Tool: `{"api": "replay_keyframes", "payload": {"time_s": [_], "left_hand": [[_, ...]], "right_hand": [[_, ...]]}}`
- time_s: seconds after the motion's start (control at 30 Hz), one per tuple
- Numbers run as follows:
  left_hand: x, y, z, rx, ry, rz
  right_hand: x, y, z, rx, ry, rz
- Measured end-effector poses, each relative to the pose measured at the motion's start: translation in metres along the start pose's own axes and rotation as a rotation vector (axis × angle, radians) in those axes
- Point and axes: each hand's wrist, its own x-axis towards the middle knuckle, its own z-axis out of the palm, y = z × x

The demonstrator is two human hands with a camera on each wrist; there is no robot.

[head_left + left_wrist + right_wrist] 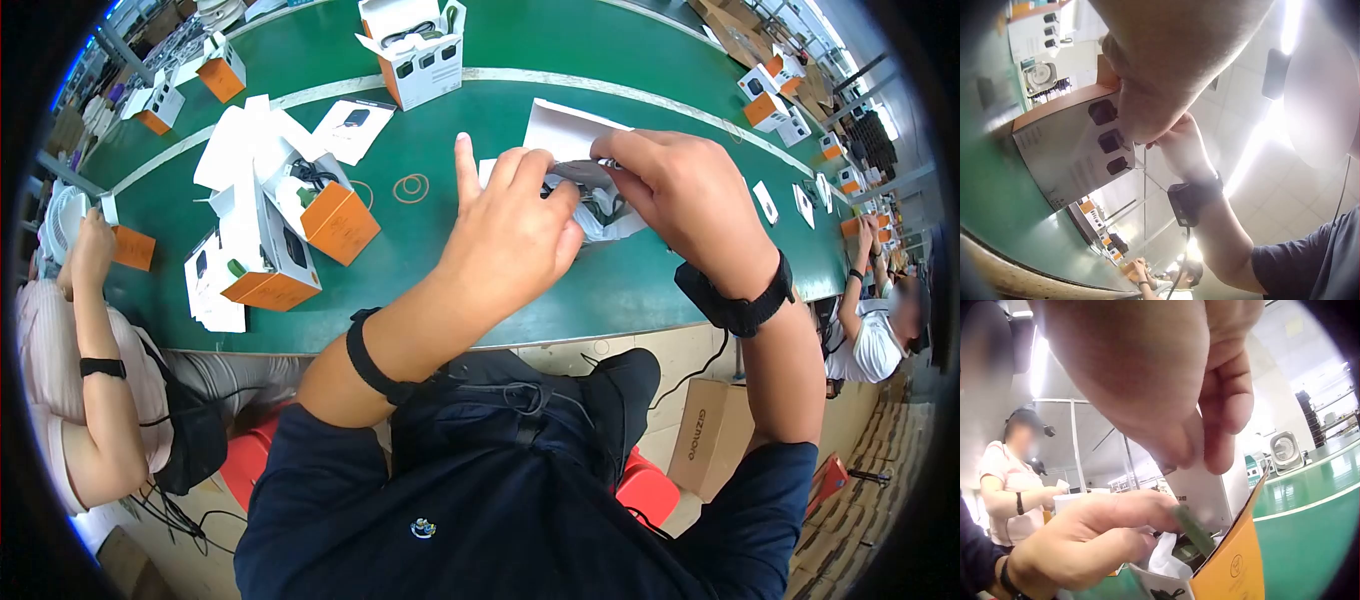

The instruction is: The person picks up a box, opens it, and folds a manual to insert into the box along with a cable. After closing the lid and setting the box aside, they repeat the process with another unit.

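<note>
An upright box, its orange side in the right wrist view, stands between the hands with its white lid raised. Inside are a dark green strap and crumpled white plastic. My left hand reaches over the box's mouth, index finger on the strap, thumb beside the plastic, little finger straight out. Opposite, my right hand pinches a grey flap or sheet at the box's top; its fingertips are partly hidden. Printed watch pictures show on the box's side in the left wrist view.
Two opened boxes with cables stand at left on the green table, near leaflets and rubber bands. Another open box stands behind. People sit at both sides.
</note>
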Motion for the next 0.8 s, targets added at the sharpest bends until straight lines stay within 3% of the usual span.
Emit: {"api": "replay_keyframes", "payload": {"time_s": [0.5, 0.57, 0.67, 0.8], "left_hand": [[0.000, -0.001, 0.000, -0.012, -0.018, -0.009], [0.001, -0.001, 0.000, 0.002, -0.038, -0.019], [-0.002, -0.002, 0.001, -0.015, 0.007, -0.017], [-0.001, -0.002, 0.003, -0.012, -0.005, -0.015]], "right_hand": [[-0.004, -0.010, 0.032, -0.027, -0.072, 0.021], [-0.005, -0.022, 0.026, 0.126, 0.054, 0.168], [-0.008, -0.008, 0.025, -0.005, 0.094, 0.000], [-0.013, 0.008, 0.042, 0.053, 0.050, -0.040]]}}
